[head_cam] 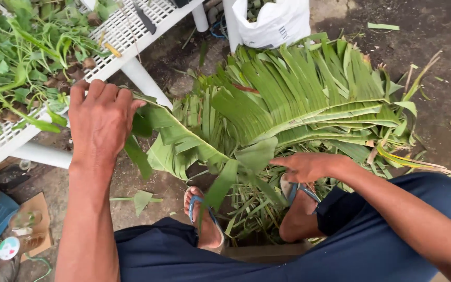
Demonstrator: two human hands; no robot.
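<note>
At the lower left of the frame a flattened brown cardboard piece (33,209) is seen on the ground, with one clear plastic bottle (20,230) lying on it; a round pale label is shown at the bottle's near end. In the upper left, a white perforated table (126,28) is loaded with leafy green plants (21,57).

The left hand (100,117) is held left of centre, its grip closed over the edge of one long banana leaf (183,138), the fingers curled down over the torn blade. The leaf is stretched across the middle of the frame toward the right hand (309,166), which is placed at centre right; its grip is pinched on the leaf's far portion, thumb and fingers pressed together.

Two feet in blue sandals (204,214) are seen below the leaf, at lower centre. At the top centre one white plastic bag (272,23) stands on the ground, dark print on its side. A pile of banana leaves (314,89) fills the upper right.
</note>
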